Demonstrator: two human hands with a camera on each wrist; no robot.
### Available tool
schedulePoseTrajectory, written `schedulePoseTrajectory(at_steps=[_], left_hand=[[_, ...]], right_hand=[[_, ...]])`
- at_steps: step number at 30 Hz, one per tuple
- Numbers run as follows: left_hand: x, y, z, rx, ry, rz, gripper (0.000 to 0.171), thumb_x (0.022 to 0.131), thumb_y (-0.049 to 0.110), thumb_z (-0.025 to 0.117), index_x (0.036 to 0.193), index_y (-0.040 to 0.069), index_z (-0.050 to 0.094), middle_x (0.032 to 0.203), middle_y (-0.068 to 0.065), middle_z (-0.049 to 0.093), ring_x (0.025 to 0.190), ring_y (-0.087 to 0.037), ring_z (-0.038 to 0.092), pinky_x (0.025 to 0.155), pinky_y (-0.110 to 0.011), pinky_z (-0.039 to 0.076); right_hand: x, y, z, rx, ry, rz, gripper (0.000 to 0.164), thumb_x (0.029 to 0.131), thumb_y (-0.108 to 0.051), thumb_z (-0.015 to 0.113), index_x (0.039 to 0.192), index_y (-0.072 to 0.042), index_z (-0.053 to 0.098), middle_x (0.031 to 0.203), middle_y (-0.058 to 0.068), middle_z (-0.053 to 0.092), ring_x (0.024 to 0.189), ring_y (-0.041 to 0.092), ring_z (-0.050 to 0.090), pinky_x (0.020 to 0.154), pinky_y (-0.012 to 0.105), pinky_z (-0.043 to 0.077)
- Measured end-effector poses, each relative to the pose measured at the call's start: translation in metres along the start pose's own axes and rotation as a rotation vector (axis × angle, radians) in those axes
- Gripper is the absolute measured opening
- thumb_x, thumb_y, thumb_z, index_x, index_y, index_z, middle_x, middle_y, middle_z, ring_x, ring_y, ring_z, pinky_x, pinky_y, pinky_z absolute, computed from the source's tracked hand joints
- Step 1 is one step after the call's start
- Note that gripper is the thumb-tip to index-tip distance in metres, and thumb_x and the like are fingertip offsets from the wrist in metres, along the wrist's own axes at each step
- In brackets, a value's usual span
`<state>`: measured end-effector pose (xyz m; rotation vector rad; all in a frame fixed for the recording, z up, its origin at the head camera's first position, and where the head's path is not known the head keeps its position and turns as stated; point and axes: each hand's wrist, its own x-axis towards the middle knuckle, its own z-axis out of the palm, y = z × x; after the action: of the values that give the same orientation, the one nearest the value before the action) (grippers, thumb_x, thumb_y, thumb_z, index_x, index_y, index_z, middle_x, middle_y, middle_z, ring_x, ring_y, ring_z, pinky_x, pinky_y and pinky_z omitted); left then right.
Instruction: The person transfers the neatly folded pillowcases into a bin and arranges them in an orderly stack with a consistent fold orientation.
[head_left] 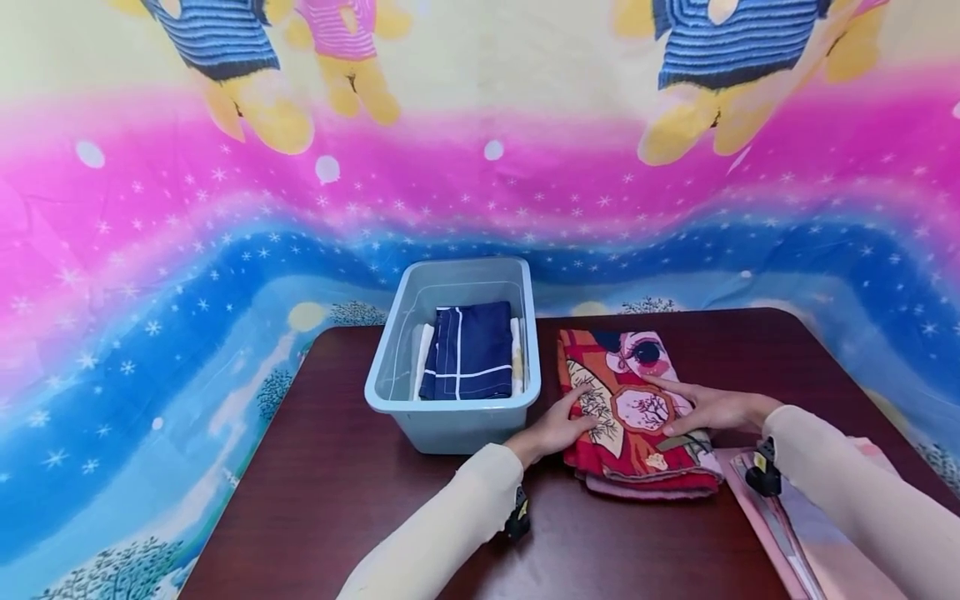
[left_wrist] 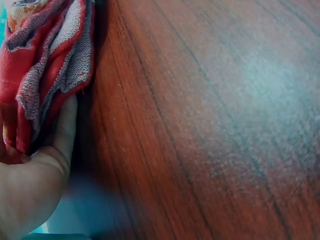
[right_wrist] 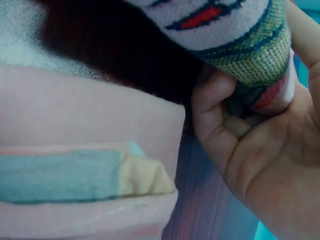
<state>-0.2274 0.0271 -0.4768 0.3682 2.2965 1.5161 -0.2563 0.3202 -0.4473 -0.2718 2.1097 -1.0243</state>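
A folded red cloth (head_left: 645, 454) with a colourful figure-and-fan print lies on the table, to the right of a plastic bin. My left hand (head_left: 553, 429) grips its left edge; in the left wrist view, a digit of that hand (left_wrist: 35, 187) is tucked under the layered red and grey edge. On the opposite side my right hand (head_left: 716, 407) holds the right edge. The right wrist view shows curled fingers (right_wrist: 215, 107) beneath the cloth's rounded fold (right_wrist: 255, 60). Most of the left fingertips are hidden by the cloth.
The blue-grey bin (head_left: 450, 407) stands left of the red cloth, holding a folded navy cloth (head_left: 480, 350) with white lines over paler cloth. A folded pink cloth (head_left: 832, 546) lies under the right forearm. The dark wooden table (head_left: 322, 500) meets a printed backdrop (head_left: 570, 192) behind.
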Motion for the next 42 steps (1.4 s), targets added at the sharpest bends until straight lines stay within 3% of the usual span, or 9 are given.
schedulePoseTrajectory(at_steps=[6, 10, 15, 22, 36, 42], left_hand=[[0.0, 0.004, 0.005, -0.002, -0.004, -0.046, 0.06, 0.102, 0.034, 0.06, 0.156, 0.02, 0.039, 0.155, -0.012, 0.047, 0.142, -0.025, 0.045, 0.12, -0.047, 0.035], [0.0, 0.005, 0.006, 0.023, 0.003, -0.041, 0.061, 0.103, 0.037, 0.056, 0.157, 0.018, 0.037, 0.157, -0.014, 0.045, 0.144, -0.027, 0.043, 0.121, -0.047, 0.034], [0.001, 0.007, 0.008, 0.037, 0.006, -0.055, 0.065, 0.101, 0.037, 0.06, 0.159, 0.019, 0.034, 0.159, -0.012, 0.043, 0.146, -0.026, 0.042, 0.121, -0.046, 0.034], [0.002, 0.01, 0.011, 0.056, 0.002, -0.043, 0.065, 0.099, 0.026, 0.063, 0.158, 0.021, 0.036, 0.158, -0.011, 0.044, 0.144, -0.026, 0.044, 0.121, -0.044, 0.035], [0.0, 0.01, 0.007, 0.049, -0.029, 0.01, 0.065, 0.099, 0.022, 0.062, 0.157, 0.014, 0.033, 0.155, -0.018, 0.044, 0.14, -0.029, 0.046, 0.12, -0.046, 0.035], [0.0, 0.006, 0.006, 0.036, -0.008, -0.005, 0.067, 0.099, 0.025, 0.064, 0.157, 0.017, 0.033, 0.155, -0.016, 0.044, 0.14, -0.03, 0.046, 0.12, -0.049, 0.035]], right_hand=[[-0.003, 0.004, 0.003, -0.025, 0.015, -0.012, 0.104, 0.093, -0.033, 0.073, 0.164, -0.022, -0.002, 0.161, 0.035, 0.013, 0.141, 0.056, 0.029, 0.108, 0.071, 0.035], [-0.004, 0.005, 0.005, -0.028, 0.033, -0.009, 0.105, 0.092, -0.034, 0.074, 0.164, -0.021, -0.001, 0.161, 0.035, 0.015, 0.141, 0.056, 0.028, 0.109, 0.072, 0.034], [-0.004, 0.006, 0.006, -0.034, 0.052, -0.012, 0.106, 0.091, -0.034, 0.075, 0.164, -0.02, 0.0, 0.161, 0.034, 0.013, 0.142, 0.057, 0.021, 0.109, 0.074, 0.031], [-0.009, 0.005, 0.005, -0.05, 0.066, 0.044, 0.108, 0.09, -0.037, 0.075, 0.164, -0.02, -0.002, 0.158, 0.034, 0.022, 0.138, 0.053, 0.031, 0.11, 0.071, 0.034], [-0.008, 0.0, 0.007, -0.047, 0.063, 0.03, 0.11, 0.09, -0.036, 0.076, 0.164, -0.024, -0.005, 0.163, 0.033, 0.003, 0.144, 0.058, 0.011, 0.111, 0.078, 0.021], [-0.005, -0.001, 0.009, -0.015, 0.071, 0.028, 0.108, 0.09, -0.037, 0.075, 0.164, -0.028, -0.003, 0.164, 0.031, 0.007, 0.145, 0.056, 0.015, 0.112, 0.077, 0.023]])
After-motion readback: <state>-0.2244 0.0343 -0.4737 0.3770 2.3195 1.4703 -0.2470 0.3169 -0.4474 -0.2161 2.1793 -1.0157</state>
